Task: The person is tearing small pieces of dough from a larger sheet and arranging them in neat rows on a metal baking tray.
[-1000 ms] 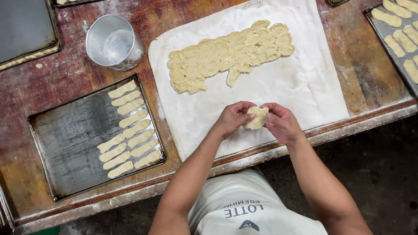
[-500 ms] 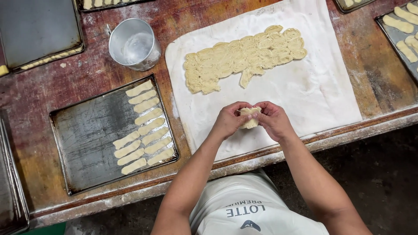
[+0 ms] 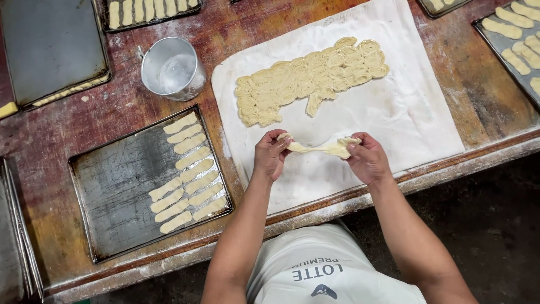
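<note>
Several trays are getting cut off at the frame edges; fingertips are partly hiding in the dough piece [image 3: 326,147]. Nearby: baking tray [image 3: 112,186] with shaped strips [image 3: 188,173], metal cup [image 3: 171,67], coiled dough batch [image 3: 309,79] on white cloth [image 3: 410,112]. Left hand [image 3: 270,155] and right hand [image 3: 367,159] fingers are pinching the piece's ends above the cloth, holding it thin, pale, stretched over the surface [image 3: 50,135].

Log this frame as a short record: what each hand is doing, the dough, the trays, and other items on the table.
left hand: pinches one end of the dough piece
right hand: pinches the other end
dough piece: stretched into a strip between the hands, above the white cloth
dough slab: coiled pieces packed together on the cloth
near tray: two rows of shaped dough strips along its right side
metal cup: beside the cloth
</note>
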